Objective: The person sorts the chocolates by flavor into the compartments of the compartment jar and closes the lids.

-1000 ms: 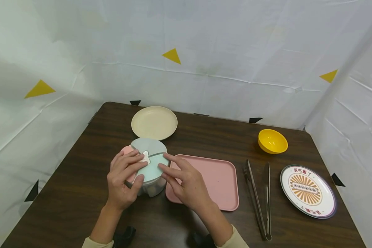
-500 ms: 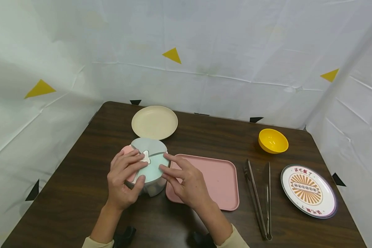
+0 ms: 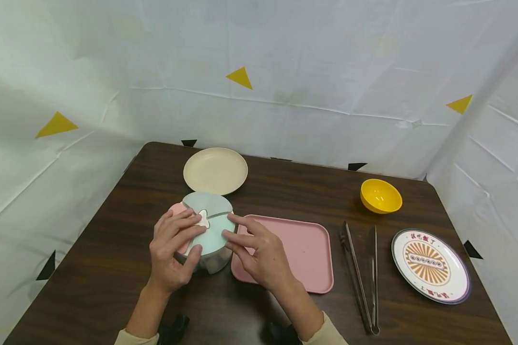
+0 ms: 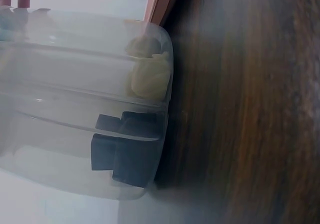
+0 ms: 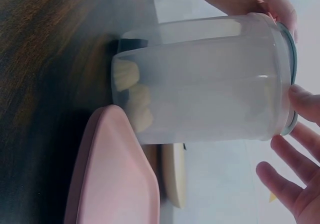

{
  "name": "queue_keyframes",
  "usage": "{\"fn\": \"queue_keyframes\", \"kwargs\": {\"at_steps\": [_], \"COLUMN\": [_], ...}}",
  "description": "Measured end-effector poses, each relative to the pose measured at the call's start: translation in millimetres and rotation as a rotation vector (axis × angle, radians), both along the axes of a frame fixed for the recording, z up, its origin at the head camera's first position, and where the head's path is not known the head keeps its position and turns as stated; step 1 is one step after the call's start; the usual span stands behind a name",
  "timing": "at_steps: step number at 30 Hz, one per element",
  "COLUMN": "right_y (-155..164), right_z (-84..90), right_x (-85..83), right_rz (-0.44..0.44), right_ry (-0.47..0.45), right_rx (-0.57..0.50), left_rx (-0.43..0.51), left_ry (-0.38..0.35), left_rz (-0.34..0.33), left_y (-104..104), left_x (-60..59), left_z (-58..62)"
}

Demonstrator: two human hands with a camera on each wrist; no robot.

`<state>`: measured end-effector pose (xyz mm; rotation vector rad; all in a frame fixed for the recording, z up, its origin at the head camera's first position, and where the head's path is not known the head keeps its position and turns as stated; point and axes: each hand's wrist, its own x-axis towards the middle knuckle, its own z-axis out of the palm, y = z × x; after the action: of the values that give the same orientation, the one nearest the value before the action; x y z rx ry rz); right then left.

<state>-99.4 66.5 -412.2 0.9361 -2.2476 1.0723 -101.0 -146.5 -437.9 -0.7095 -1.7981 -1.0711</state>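
Note:
A clear storage canister [image 3: 216, 261] stands on the table under a lid [image 3: 216, 232] with pink, grey and mint sections and a small white piece at its middle. My left hand [image 3: 171, 251] lies over the lid's left side, fingers stretched across the pink section. Fingertips of my right hand [image 3: 259, 251] touch the lid's right rim, the fingers slightly spread. Through the wall, dark blocks [image 4: 131, 149] and a pale lump [image 4: 150, 78] sit in separate compartments. Pale folded pieces [image 5: 137, 106] lie at the bottom in the right wrist view.
Right beside the canister lies a pink tray [image 3: 304, 251], with a cream plate [image 3: 215, 171] behind. Metal tongs [image 3: 358, 282] lie further right, near a printed plate [image 3: 430, 266] and a yellow bowl [image 3: 380, 196]. White sheeting [image 3: 285, 52] surrounds the table.

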Motion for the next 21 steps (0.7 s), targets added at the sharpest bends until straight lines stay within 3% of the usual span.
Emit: {"fn": "queue_keyframes", "kwargs": {"at_steps": [9,17,21], "right_y": [3.7,13.8,28.6], "right_z": [2.1,4.6,4.8], "right_x": [-0.9,0.0,-1.6], "right_rz": [0.007,0.094,0.104], "right_ry": [-0.015,-0.161,-0.18], "right_rx": [0.032,0.049,0.034], "left_rx": [-0.087,-0.106,-0.125], "left_ry": [0.025,-0.015,-0.047], "left_rz": [0.019,0.03,0.025], "left_y": [-4.3,-6.6,-7.8], "left_x": [-4.7,-3.1,0.0], "left_z": [-3.5,-3.4,2.2]}}
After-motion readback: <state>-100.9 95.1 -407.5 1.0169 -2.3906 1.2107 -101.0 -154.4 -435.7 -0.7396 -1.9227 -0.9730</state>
